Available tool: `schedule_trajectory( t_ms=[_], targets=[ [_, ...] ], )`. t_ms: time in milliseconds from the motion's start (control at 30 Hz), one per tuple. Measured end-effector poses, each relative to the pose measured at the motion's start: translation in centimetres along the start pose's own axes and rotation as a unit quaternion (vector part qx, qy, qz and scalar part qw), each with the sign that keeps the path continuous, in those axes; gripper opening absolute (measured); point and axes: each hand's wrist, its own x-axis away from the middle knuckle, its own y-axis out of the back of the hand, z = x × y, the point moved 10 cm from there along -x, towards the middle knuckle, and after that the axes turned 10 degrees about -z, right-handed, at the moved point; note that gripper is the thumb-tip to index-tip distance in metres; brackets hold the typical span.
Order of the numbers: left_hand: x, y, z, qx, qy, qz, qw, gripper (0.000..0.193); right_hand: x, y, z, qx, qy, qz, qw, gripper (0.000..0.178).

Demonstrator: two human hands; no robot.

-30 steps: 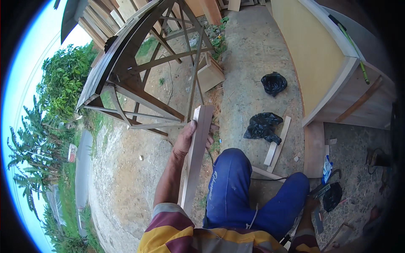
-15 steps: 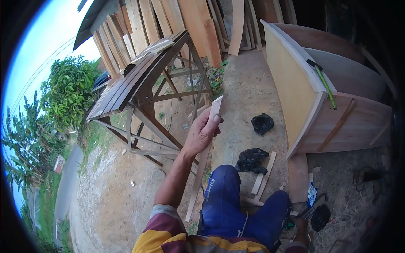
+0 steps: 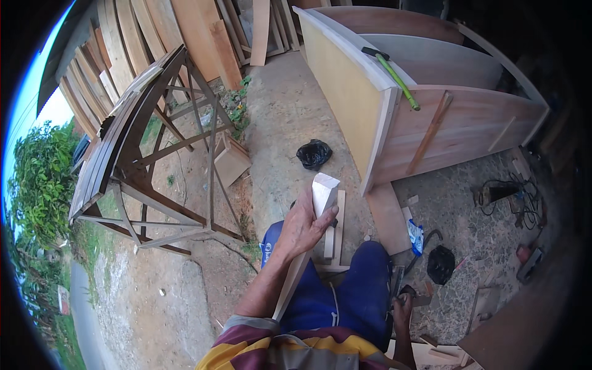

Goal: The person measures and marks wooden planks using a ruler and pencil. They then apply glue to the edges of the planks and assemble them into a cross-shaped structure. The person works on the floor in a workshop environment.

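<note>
Batten [image 3: 324,196]: seeming stiff, light; probably balancing best midway
Left hand [image 3: 303,227]: gripping near its end
Right hand [image 3: 402,310]: showing unclear grip

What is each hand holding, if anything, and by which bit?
The left hand grips a pale wooden bar near the end farther from the body. Whether the right hand holds anything, I cannot tell.

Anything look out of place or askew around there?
Mildly: the green-handled tool lies across the edge of the wooden cabinet, its handle jutting past the corner, so it might get knocked off. Beyond the left hand, a crumpled black bag on the ground looks like stray litter.
</note>
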Motion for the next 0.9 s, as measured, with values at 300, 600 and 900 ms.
schedule_trajectory(
  t_ms=[300,600,900],
  targets=[
    [-1.0,-7.6,3.1,0.132,0.047,0.128,0.982,0.068,0.4,-2.0,-0.3,0.013,0.065,-0.005,0.998,0.065],
    [0.7,-10.2,2.1,-0.091,-0.004,0.028,0.995,0.072,-0.6,4.2,6.3,0.247,0.105,-0.077,0.96,0.052],
    [4.6,-16.0,0.3,-0.14,-0.133,-0.003,0.981,0.063,1.3,21.1,15.4,0.227,0.087,-0.377,0.894,0.053]
  ],
)
